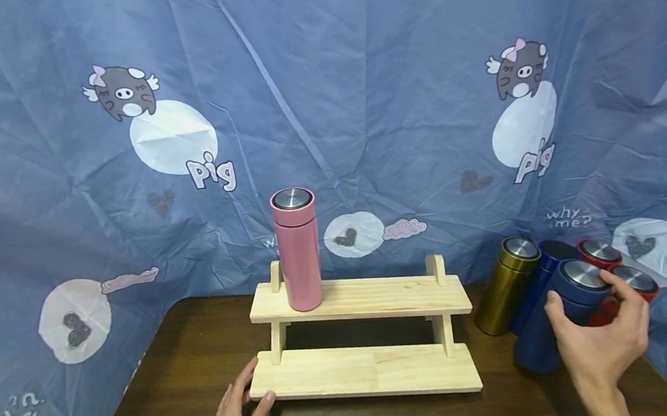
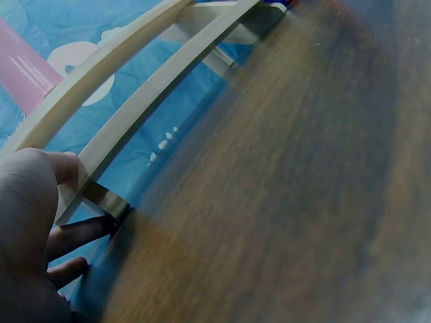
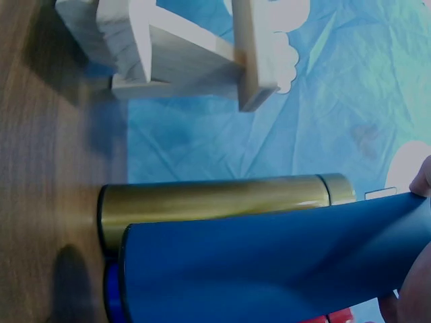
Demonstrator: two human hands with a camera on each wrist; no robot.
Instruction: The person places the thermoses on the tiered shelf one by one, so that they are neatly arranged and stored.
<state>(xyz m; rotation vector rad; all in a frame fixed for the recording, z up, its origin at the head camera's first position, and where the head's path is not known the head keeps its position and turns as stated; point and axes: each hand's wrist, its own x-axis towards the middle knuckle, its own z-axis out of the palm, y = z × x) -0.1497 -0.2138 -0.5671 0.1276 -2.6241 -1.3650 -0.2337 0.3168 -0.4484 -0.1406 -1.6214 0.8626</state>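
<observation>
Steadying, apparently: rack (image 1: pixel 368 369) gripped at front-left corner by left hand (image 1: pixel 240 407); navy bottle (image 1: pixel 541 338) clasped up top by right hand (image 1: pixel 610 342).

Perhaps home room: pig-print cloth backdrop (image 1: pixel 310 56), wood-grain table (image 1: pixel 193 347).

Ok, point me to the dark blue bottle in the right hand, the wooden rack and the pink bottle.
Dark blue bottle (image 3: pixel 269 264): right wrist view, side of its body.
Wooden rack (image 1: pixel 367 371): head view, bare lower shelf.
Pink bottle (image 1: pixel 299 257): head view, middle of its body.
</observation>
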